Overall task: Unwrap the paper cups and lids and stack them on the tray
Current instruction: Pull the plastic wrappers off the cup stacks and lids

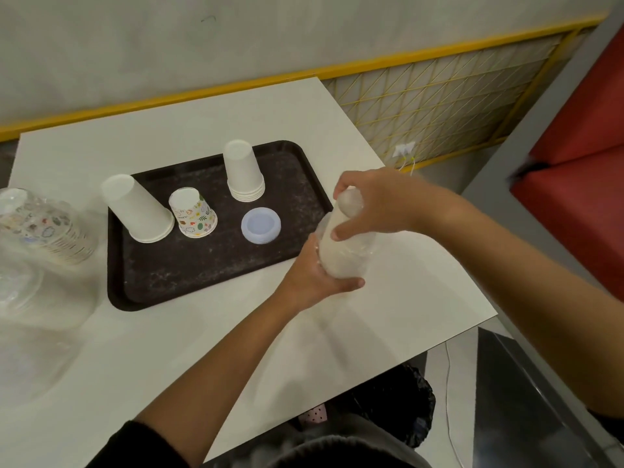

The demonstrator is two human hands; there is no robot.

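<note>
Wrapping is being stripped from a white stack held upright over the table, just beside the tray's near right corner. The left hand is closed around the stack's lower end, where the clear film is bunched, and the right hand is clamped over the top, thumb pressed against the side. Whether cups or lids are inside cannot be told through the blur.

For this step to go well, the base is best gripped firmly while the film is drawn down and off in one direction, so that the nested pieces are kept together. Squeezing should be light, since thin paper walls are probably crushed easily. The stack is best lifted clear of the wrap only once the film is loose all round, then set on a bare part of the tray.

Counted on the tray: three upturned cup groups and one lid pile. A tall stack leans at the left, a patterned cup stands next to it, a second plain stack stands at the back, and a pale lid pile lies near the right rim. How many pieces are in each cannot be told. Off the tray, at the far left, one sleeve of patterned cups lies in its wrap, with more clear plastic below it.
</note>
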